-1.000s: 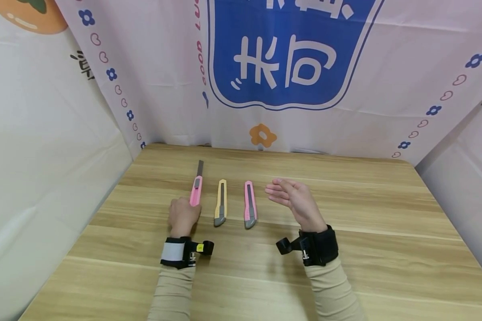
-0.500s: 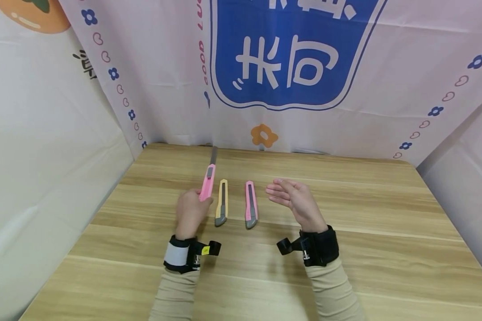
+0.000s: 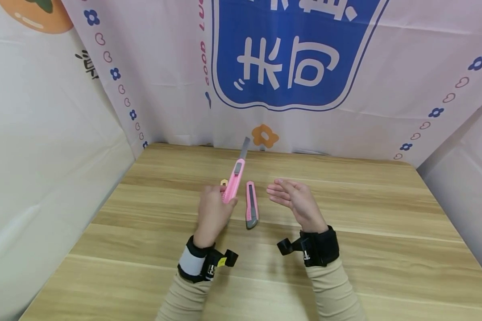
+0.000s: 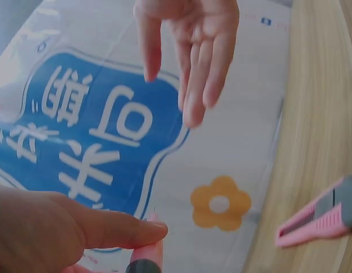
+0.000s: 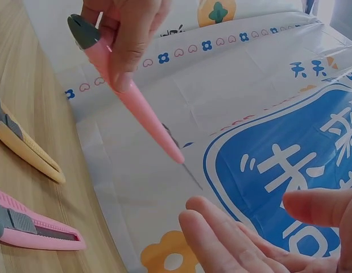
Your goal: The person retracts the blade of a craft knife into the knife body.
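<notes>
My left hand point(image 3: 212, 213) grips a pink utility knife point(image 3: 234, 178) by its rear end and holds it above the wooden table point(image 3: 345, 249), the blade out and slanting up toward the back right. In the right wrist view the same pink utility knife point(image 5: 139, 105) points toward my right hand point(image 5: 244, 239). My right hand point(image 3: 293, 198) hovers open, fingers straight and pointing left, just right of a second pink knife point(image 3: 251, 204) that lies on the table. A yellow knife point(image 3: 223, 182) lies mostly hidden behind my left hand; the yellow knife point(image 5: 25, 148) shows clearly in the right wrist view.
A printed cloth backdrop point(image 3: 289, 67) with a blue panel hangs behind the table, and white cloth walls close in on the left and right sides. Black camera straps sit on both wrists.
My left hand has lifted the pink knife off the table and carried it right and up, now above the yellow knife. My right hand has stayed in place.
</notes>
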The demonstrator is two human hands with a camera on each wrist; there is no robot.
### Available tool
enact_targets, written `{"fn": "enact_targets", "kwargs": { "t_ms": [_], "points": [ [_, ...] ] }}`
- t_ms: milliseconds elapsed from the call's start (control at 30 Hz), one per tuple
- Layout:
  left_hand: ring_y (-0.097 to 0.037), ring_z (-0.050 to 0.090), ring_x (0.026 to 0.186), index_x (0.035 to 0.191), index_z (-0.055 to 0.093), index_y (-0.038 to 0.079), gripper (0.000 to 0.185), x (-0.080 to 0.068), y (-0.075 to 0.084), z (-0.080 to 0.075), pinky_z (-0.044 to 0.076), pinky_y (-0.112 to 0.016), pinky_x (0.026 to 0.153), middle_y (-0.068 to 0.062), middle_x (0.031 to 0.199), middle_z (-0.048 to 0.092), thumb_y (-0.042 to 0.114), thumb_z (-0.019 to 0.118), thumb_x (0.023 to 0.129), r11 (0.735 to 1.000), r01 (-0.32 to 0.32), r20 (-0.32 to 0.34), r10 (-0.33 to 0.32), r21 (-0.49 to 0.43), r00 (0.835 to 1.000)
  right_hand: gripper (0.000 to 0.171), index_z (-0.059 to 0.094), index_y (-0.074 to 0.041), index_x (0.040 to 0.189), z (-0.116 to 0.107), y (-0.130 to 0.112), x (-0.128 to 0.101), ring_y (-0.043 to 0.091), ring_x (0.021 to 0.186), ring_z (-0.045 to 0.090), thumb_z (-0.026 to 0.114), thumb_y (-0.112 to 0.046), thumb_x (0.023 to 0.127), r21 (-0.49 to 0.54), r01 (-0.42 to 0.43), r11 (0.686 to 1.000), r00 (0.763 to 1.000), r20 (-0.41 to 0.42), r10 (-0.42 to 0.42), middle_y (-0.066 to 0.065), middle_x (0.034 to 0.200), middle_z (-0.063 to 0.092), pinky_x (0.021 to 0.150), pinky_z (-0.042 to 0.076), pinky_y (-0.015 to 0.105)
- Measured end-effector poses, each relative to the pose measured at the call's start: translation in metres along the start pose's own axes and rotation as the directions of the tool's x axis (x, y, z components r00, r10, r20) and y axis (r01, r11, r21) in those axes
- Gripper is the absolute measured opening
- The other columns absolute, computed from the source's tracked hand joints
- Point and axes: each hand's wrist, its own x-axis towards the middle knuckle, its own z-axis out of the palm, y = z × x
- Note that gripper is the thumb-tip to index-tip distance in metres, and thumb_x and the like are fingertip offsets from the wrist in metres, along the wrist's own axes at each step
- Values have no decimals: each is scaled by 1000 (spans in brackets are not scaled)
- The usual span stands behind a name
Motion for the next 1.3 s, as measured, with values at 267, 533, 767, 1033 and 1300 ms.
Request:
{"fn": "enact_targets", "kwargs": {
  "t_ms": [267,533,767,1033,1300],
  "points": [
    [-26,57,81,110,66,-9,44,-10,19,6,48,-32,67,-22,96,64,15,80,76,994,-105,-16,105,-23,994,46,46,4,136,-1,0,1,10,102,70,44,-28,103,16,7,1000,1000,0,-7,26,135,57,94,57,28],
    [-18,51,71,110,65,-9,45,-24,33,20,43,-24,58,-17,90,61,18,80,77,978,-210,-5,210,5,978,42,48,9,132,5,1,3,9,90,71,45,-20,103,45,6,999,1000,-25,-5,19,117,69,91,58,29],
    [-14,47,68,109,66,-4,44,-34,42,29,37,-18,55,-13,88,59,20,81,76,974,-228,12,228,-22,974,40,49,13,131,10,2,3,6,79,68,46,-14,101,54,-4,999,999,-47,6,-3,89,67,78,60,20],
    [-14,46,69,105,68,-1,43,-36,45,33,35,-20,57,-10,85,58,23,82,73,977,-211,-27,211,7,977,40,49,16,130,10,2,2,3,74,68,52,-8,98,27,8,1000,999,-42,-7,-5,85,68,72,59,18],
    [-15,47,72,106,66,0,49,-39,48,38,34,-19,57,-9,90,59,28,85,70,976,-217,-41,217,-4,975,40,49,15,131,7,0,1,3,77,68,53,-7,97,-7,11,1000,999,-45,-11,-2,89,70,76,59,18]
  ]
}}
